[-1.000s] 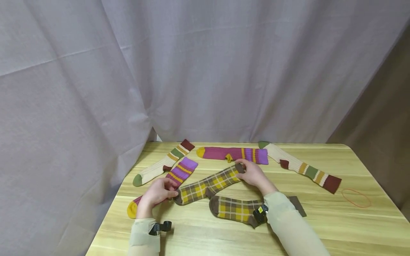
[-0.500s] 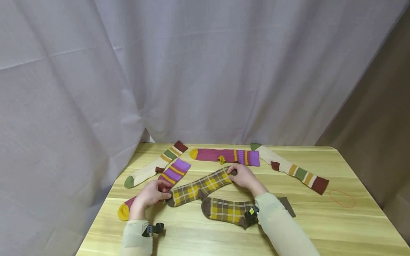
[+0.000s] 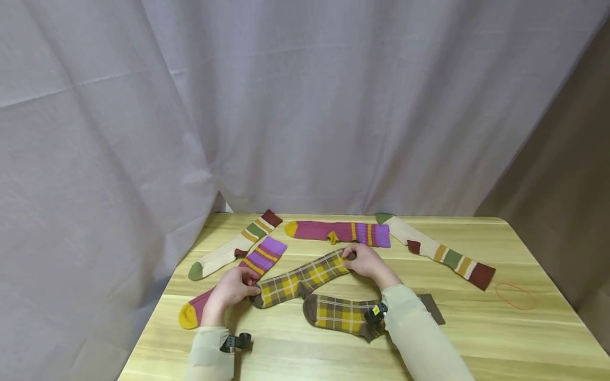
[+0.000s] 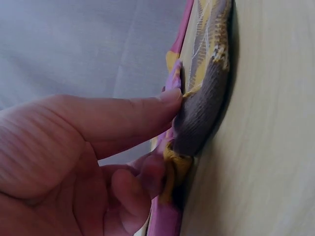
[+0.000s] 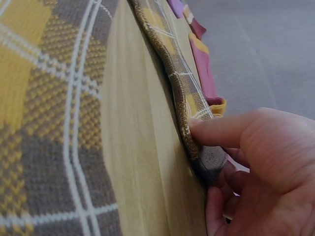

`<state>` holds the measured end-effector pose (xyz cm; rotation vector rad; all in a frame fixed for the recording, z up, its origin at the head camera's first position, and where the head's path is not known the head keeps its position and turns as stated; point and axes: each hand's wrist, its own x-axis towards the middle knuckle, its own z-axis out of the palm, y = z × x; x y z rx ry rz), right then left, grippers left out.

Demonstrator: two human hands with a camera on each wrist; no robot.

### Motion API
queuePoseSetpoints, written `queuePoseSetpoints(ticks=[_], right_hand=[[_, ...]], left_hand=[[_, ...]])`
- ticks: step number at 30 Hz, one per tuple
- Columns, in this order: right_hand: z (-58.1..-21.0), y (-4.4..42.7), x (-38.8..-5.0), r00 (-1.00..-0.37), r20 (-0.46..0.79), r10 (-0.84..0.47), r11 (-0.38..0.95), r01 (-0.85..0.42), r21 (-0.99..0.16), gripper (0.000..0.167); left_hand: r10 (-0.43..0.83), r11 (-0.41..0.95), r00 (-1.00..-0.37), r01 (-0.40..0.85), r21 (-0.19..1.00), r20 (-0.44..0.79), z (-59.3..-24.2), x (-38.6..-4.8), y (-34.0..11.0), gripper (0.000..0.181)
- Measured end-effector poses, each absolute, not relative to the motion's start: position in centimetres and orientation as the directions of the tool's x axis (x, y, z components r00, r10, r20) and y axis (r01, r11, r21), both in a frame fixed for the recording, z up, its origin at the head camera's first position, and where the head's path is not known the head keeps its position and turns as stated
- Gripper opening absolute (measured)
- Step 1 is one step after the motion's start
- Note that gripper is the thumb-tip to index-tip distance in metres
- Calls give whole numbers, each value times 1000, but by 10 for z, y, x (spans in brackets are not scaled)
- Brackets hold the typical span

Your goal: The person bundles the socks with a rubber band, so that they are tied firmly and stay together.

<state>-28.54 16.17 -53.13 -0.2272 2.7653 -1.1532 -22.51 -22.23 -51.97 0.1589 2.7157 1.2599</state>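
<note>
A brown and yellow plaid sock (image 3: 305,276) lies slantwise on the table in the head view. My left hand (image 3: 233,288) pinches its brown toe (image 4: 199,113) between thumb and fingers, over a magenta and purple sock (image 3: 264,255). At the other end my right hand (image 3: 369,262) pinches the brown cuff (image 5: 214,160). Below it lies a second plaid sock (image 3: 340,315), partly hidden under my right wrist.
Along the back of the wooden table (image 3: 476,338) lie a cream striped sock (image 3: 221,259), a magenta sock (image 3: 314,230) and another cream striped sock (image 3: 429,246). A thin orange loop (image 3: 514,306) is at the right. A grey curtain (image 3: 305,106) hangs behind.
The head view has shifted slightly. Both hands stay at the ends of the upper plaid sock, which has hardly moved against the other socks; the right fingers sit slightly further in from the cuff end.
</note>
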Motion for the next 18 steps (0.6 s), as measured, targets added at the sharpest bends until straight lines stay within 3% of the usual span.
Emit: queuePoseSetpoints(ticks=[18], right_hand=[[-536, 163, -288, -975, -75, -207, 696, -93, -712, 13]], left_hand=[[117, 742, -986, 9, 671, -117, -526, -224, -218, 15]])
